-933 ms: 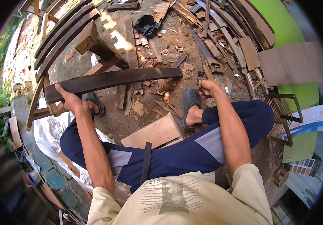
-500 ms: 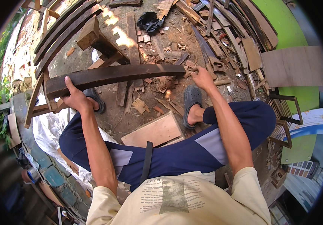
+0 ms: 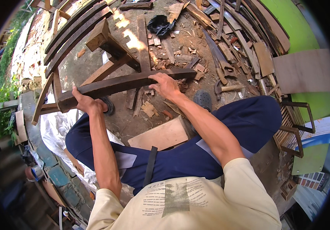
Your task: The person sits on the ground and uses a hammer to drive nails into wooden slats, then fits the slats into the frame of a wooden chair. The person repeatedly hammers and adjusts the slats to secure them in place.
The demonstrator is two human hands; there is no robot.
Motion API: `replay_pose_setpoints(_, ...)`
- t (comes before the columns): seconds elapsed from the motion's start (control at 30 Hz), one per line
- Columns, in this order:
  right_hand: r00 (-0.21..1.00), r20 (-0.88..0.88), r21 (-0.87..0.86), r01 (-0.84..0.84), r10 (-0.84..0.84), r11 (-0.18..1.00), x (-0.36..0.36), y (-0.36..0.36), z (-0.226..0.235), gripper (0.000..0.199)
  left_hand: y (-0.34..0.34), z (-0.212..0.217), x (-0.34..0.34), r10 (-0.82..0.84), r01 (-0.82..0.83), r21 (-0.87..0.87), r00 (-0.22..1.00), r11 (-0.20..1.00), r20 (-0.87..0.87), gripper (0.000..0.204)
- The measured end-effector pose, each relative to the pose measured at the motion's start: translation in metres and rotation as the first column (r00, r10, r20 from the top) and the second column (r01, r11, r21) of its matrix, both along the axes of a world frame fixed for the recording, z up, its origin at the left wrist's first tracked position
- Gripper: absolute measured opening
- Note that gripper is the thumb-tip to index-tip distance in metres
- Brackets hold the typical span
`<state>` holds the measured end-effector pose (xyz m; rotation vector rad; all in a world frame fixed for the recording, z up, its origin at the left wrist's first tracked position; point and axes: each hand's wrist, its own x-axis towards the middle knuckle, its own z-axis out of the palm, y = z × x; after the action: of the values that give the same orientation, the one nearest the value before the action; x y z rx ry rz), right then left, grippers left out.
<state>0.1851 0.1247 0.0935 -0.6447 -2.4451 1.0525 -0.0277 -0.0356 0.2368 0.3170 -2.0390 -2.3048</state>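
Note:
A long, dark, slightly curved wooden plank (image 3: 119,85) is held level above the dirt floor. My left hand (image 3: 83,102) grips its thick left end from below. My right hand (image 3: 165,85) is closed over the plank's upper edge, right of its middle. Both forearms reach out from my pale shirt over my dark blue trousers. Under the plank lie wood chips and one dark shoe (image 3: 203,99).
A wooden stool frame (image 3: 107,42) stands behind the plank. Curved dark planks (image 3: 73,30) are stacked at the upper left. A handsaw (image 3: 220,61), a hammer (image 3: 226,88) and scrap wood lie at the right. A pale board (image 3: 161,135) sits between my legs. A green wall (image 3: 287,23) rises at the right.
The plank has been lifted and swung toward me. My right hand moved left from the floor near my shoe onto the plank. My left hand stayed on the left end.

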Motion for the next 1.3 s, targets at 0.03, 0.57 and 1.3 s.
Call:
replay_pose_setpoints(0.03, 0.998, -0.040, -0.004, 0.045, -0.045, 0.999, -0.003, -0.002, -0.004, 0.038, 0.001, 0.001, 0.007, 0.014, -0.013, -0.023, 0.999, 1.000, 0.053, 0.061)
replay_pose_setpoints(0.57, 0.951, 0.184, -0.271, 0.293, -0.250, 0.917, -0.002, 0.018, -0.017, 0.021, -0.030, -0.011, 0.005, 0.001, -0.002, 0.020, 0.998, 1.000, 0.062, 0.066)
replay_pose_setpoints(1.3, 0.964, 0.168, -0.242, 0.244, -0.207, 0.939, -0.002, 0.000, -0.036, 0.020, -0.016, -0.003, 0.011, 0.018, -0.016, -0.025, 0.996, 1.000, 0.083, 0.066)
